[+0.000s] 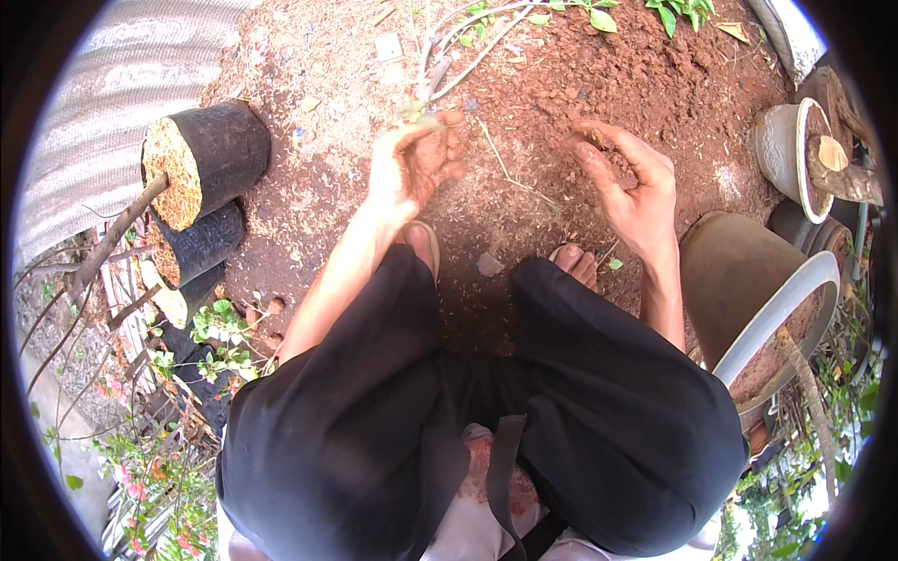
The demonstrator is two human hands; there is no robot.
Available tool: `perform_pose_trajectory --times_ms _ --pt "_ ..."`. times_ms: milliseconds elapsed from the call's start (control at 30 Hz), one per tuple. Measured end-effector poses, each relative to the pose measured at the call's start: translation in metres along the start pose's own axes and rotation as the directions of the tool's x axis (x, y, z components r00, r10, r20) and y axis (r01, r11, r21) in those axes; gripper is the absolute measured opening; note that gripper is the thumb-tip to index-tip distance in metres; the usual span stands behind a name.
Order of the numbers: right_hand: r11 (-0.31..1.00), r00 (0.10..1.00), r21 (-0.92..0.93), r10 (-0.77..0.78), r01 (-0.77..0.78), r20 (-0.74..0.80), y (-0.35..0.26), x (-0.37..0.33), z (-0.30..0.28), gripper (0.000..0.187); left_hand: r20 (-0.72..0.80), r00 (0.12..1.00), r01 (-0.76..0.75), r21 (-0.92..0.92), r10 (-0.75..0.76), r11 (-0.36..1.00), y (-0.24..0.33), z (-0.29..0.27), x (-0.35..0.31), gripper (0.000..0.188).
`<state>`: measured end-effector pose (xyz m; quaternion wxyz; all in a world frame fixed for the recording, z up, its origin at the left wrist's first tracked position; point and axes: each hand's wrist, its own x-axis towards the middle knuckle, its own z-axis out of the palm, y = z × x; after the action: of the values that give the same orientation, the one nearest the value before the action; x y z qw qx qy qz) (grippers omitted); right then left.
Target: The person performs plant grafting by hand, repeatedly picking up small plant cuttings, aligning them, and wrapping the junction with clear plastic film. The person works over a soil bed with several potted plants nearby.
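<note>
Nearer the stem (426, 86) with left hand (415, 166), half-curled with grip unclear, than with right hand (638, 187), half-open, empty, to its right.

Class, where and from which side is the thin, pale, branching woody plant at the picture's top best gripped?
Probably its bare lower stem, from the person's side: pale branches converge there, green leaves sit farther out, and the left hand is near.
</note>
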<state>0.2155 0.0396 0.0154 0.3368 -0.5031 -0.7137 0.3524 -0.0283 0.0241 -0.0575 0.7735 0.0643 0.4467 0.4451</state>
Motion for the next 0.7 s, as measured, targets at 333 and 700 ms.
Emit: perform_pose_trajectory --times_ms 333,700 --pt "1.0 1.0 -0.002 -0.005 0.005 0.031 0.003 0.0 0.002 0.023 -0.188 0.981 0.059 0.056 -0.048 0.997 0.007 0.0 0.004 0.027" --pt "1.0 0.999 -0.031 0.0 0.002 0.047 0.004 -0.001 0.001 0.023 -0.254 0.967 0.031 0.209 0.024 0.977 0.013 0.045 -0.006 0.032"
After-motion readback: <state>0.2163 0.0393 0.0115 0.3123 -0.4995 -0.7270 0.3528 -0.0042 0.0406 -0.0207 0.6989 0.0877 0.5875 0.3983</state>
